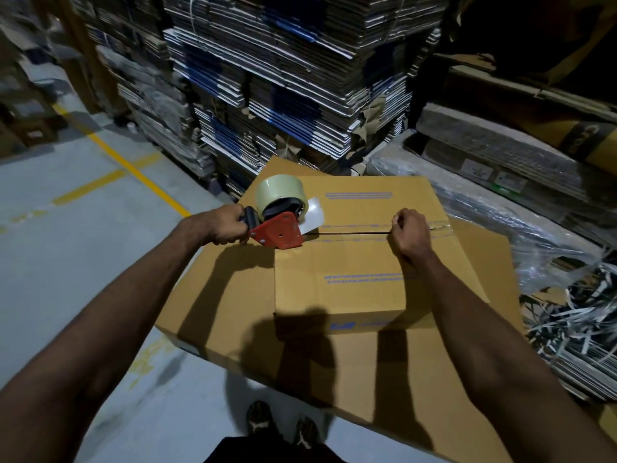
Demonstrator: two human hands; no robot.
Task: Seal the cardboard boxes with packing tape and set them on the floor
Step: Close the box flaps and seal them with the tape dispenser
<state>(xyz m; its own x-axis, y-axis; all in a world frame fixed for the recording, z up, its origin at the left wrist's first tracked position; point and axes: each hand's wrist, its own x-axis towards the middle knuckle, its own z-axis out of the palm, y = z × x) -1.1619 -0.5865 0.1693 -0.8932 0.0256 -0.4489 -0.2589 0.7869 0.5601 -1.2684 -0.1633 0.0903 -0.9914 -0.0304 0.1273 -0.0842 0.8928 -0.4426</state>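
Note:
A brown cardboard box with blue print stands on top of a larger flat cardboard box. Its two top flaps meet in a dark centre seam. My left hand grips the black handle of a red tape dispenser carrying a roll of clear packing tape, at the left end of the seam. A loose tape end sticks out of the dispenser. My right hand rests on the seam near the box's right end, fingers curled, knuckles down on the flaps.
Tall stacks of flattened cartons rise behind the boxes. Plastic-wrapped bundles and a heap of cut strapping lie at the right. Grey floor with yellow lines spreads to the left. My shoes stand at the lower box's near edge.

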